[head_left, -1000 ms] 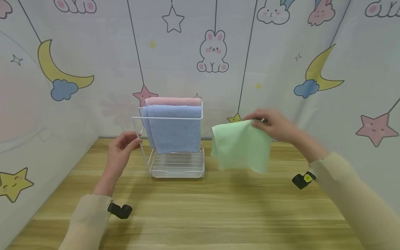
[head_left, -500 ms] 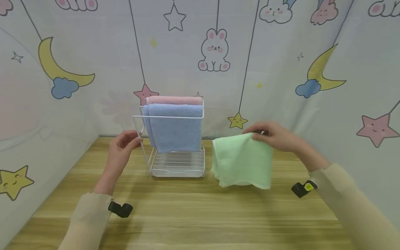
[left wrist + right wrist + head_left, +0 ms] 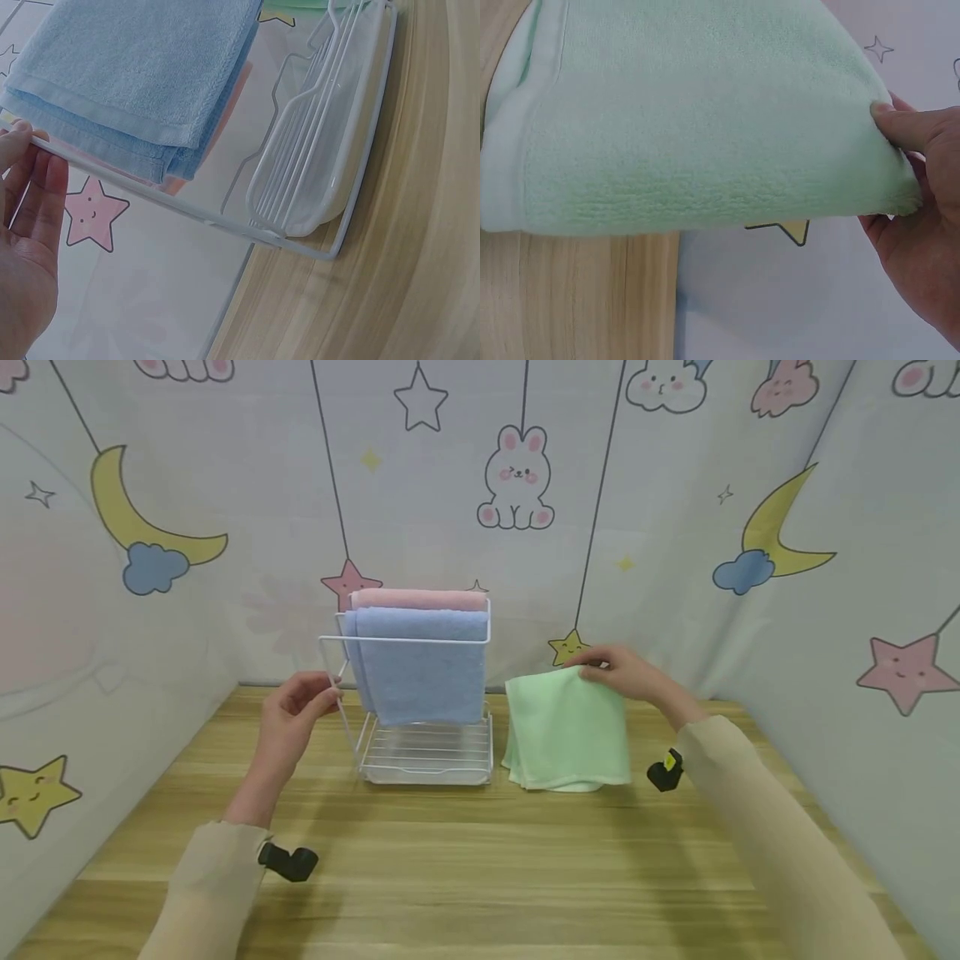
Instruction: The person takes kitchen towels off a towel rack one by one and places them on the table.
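A white wire rack (image 3: 405,640) stands on the table with a folded blue towel (image 3: 427,668) draped over one bar and a pink towel (image 3: 420,600) over the bar behind. My left hand (image 3: 294,710) pinches the rack's left front upright between thumb and fingers, as the left wrist view also shows on the white wire frame (image 3: 150,193). To the right of the rack, my right hand (image 3: 622,672) pinches the top edge of a folded light green towel (image 3: 566,727), which hangs down beside the rack, apart from it. In the right wrist view the thumb lies over the green towel (image 3: 705,142).
In the rack's base sits a shallow white tray (image 3: 427,777) under a wire grid. The wooden table (image 3: 465,868) runs up to a pale wall curtain (image 3: 420,527) printed with stars, moons and rabbits. Small black cameras are strapped to both wrists.
My right hand has moved left with the green towel, which first dropped lower, then rose a little and now hangs nearer the rack. The left hand keeps its hold on the rack.
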The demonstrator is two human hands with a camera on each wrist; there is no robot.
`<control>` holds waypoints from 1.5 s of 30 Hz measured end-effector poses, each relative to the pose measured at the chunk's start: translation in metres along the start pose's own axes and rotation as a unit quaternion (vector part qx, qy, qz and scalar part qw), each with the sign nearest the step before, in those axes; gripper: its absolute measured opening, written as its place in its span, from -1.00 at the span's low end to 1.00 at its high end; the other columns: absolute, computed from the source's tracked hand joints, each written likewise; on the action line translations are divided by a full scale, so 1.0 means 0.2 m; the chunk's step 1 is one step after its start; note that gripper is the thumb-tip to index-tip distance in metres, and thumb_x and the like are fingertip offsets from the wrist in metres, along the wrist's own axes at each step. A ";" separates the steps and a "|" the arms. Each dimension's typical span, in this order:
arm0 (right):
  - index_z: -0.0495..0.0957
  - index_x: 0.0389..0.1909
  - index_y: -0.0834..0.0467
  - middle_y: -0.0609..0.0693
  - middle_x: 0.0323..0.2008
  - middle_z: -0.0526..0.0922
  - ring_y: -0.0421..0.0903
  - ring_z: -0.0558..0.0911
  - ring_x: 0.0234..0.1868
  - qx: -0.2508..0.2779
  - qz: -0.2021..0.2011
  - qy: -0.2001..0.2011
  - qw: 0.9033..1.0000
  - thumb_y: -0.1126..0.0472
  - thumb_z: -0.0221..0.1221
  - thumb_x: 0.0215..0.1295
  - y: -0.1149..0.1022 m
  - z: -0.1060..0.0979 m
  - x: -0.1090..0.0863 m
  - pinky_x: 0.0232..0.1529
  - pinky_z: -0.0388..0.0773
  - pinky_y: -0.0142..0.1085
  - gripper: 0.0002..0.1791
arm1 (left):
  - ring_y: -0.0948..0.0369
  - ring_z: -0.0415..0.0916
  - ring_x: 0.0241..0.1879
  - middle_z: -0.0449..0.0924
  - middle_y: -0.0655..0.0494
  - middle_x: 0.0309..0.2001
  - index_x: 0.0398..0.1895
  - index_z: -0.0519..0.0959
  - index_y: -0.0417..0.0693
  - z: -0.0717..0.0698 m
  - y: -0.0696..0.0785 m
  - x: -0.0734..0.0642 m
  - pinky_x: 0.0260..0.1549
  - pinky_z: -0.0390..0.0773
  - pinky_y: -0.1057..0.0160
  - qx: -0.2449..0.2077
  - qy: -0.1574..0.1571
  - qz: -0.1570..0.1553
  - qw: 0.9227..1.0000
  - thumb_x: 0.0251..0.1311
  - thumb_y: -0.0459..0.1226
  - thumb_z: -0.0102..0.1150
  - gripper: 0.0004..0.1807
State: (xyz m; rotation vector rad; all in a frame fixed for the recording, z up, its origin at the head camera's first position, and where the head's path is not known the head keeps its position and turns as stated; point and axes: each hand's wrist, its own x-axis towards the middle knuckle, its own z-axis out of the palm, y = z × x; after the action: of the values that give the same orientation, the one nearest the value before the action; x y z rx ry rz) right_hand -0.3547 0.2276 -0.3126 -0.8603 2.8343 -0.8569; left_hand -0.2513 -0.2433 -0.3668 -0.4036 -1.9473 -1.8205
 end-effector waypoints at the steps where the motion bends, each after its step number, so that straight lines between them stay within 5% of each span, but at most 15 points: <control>1: 0.58 0.18 0.09 0.14 0.16 0.63 0.04 0.58 0.05 0.001 0.001 -0.001 1.000 0.22 0.05 0.49 0.01 0.01 0.02 0.01 0.50 -0.13 -0.68 | 0.36 0.65 -0.20 0.71 0.35 -0.17 -0.07 0.57 -0.29 0.00 0.00 0.00 -0.16 0.67 0.45 -0.003 0.000 0.001 1.000 0.29 -0.33 0.24 -0.77; 11: 0.62 0.08 0.24 0.22 0.10 0.66 0.18 0.56 0.19 -0.028 -0.048 -0.005 0.998 0.39 0.07 0.42 0.12 0.08 0.15 0.22 0.49 0.10 -0.71 | 0.37 0.64 -0.20 0.71 0.34 -0.16 -0.07 0.58 -0.24 0.00 0.00 0.00 -0.16 0.67 0.44 -0.002 -0.007 0.002 1.000 0.31 -0.37 0.20 -0.82; 17: 0.63 0.06 0.22 0.19 0.11 0.65 0.17 0.56 0.18 -0.040 -0.023 -0.034 0.998 0.40 0.08 0.40 0.16 0.12 0.18 0.21 0.52 0.08 -0.71 | 0.37 0.65 -0.21 0.72 0.33 -0.18 -0.08 0.58 -0.27 -0.01 0.00 0.00 -0.16 0.68 0.43 -0.016 -0.003 0.000 1.000 0.30 -0.39 0.20 -0.83; 29: 0.68 -0.04 0.24 0.19 -0.03 0.73 0.09 0.61 -0.02 -0.033 -0.005 0.031 0.999 0.44 0.15 0.33 0.34 0.20 0.18 0.00 0.53 -0.07 -0.75 | 0.38 0.64 -0.21 0.72 0.33 -0.17 -0.08 0.57 -0.29 -0.01 0.00 0.00 -0.17 0.67 0.45 -0.019 0.000 -0.003 1.000 0.28 -0.36 0.23 -0.79; 45: 0.67 -0.01 0.22 0.20 -0.01 0.71 0.11 0.60 0.01 -0.013 0.038 0.025 0.999 0.42 0.15 0.34 0.39 0.23 0.20 0.08 0.54 -0.01 -0.74 | 0.38 0.65 -0.20 0.71 0.35 -0.17 -0.09 0.59 -0.23 -0.01 0.01 0.01 -0.16 0.66 0.47 -0.002 -0.003 -0.006 1.000 0.28 -0.34 0.24 -0.81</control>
State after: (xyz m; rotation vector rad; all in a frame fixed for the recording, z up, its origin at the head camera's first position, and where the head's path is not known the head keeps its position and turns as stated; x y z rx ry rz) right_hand -0.4168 0.2377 -0.3894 -0.7374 2.9069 -0.8462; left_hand -0.2510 -0.2443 -0.3644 -0.3993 -1.9555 -1.8330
